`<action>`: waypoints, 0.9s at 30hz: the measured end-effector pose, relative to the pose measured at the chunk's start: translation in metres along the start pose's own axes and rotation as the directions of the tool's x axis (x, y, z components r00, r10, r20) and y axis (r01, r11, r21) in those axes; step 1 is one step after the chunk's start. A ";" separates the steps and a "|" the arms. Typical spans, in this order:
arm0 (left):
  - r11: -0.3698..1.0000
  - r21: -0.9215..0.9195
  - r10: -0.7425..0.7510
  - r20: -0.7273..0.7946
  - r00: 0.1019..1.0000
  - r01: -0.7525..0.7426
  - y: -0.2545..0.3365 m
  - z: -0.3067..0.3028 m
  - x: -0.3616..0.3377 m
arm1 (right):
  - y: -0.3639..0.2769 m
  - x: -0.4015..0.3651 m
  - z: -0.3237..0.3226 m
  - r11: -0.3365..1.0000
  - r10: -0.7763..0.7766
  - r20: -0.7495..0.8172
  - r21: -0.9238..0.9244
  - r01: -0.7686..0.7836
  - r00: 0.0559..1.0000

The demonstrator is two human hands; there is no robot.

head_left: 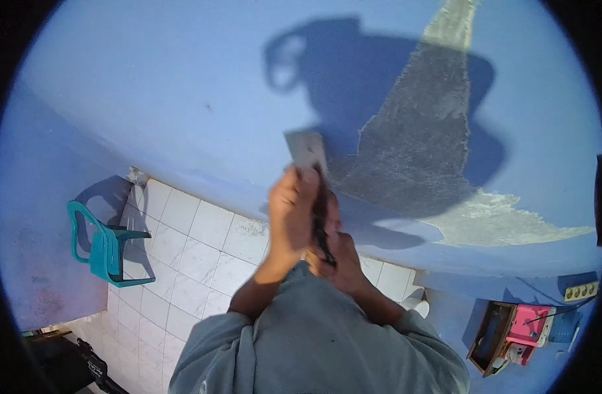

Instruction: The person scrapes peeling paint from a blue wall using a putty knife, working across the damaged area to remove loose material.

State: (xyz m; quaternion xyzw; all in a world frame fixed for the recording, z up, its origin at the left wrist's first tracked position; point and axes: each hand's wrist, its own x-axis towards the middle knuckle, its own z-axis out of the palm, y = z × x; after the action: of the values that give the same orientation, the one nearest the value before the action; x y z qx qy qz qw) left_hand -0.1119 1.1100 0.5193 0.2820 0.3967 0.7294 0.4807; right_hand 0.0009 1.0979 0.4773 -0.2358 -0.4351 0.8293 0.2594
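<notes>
Both of my hands are wrapped around one flat metal scraper (306,148) with a dark handle, in the middle of the view. My left hand (290,209) grips it near the base of the blade. My right hand (341,253) is closed round the handle on the right, lower down. The blade points up at the blue wall (183,85); whether it touches the wall I cannot tell. Right of the blade, a grey patch (422,131) of bare wall with ragged paint edges shows, partly under my shadow.
A green plastic chair (107,253) is at the left on white floor tiles (189,262). At the lower right are a wooden box (490,338), a pink container (531,324) and a power strip (581,291). Dark objects (58,361) lie at the lower left.
</notes>
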 end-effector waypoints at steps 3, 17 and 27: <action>0.968 -0.171 -0.176 0.060 0.983 0.184 -0.033 0.006 -0.017 | 0.019 -0.033 -0.027 0.999 -0.053 -0.057 0.005 0.054 0.997; 0.915 -0.337 -0.166 0.190 0.968 0.223 -0.036 0.021 -0.018 | -0.004 -0.055 -0.006 0.994 0.075 -0.330 -0.046 -0.096 0.941; 0.931 -0.264 -0.190 0.239 0.952 0.252 -0.047 0.026 -0.056 | 0.009 -0.089 -0.011 0.993 -0.016 -0.277 -0.118 -0.018 0.961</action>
State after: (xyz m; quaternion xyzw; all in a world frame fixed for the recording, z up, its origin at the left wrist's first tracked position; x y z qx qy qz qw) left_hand -0.0480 1.0769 0.4912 0.2367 0.2617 0.6870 0.6352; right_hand 0.0725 1.0431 0.4786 -0.3651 -0.4430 0.7607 0.3028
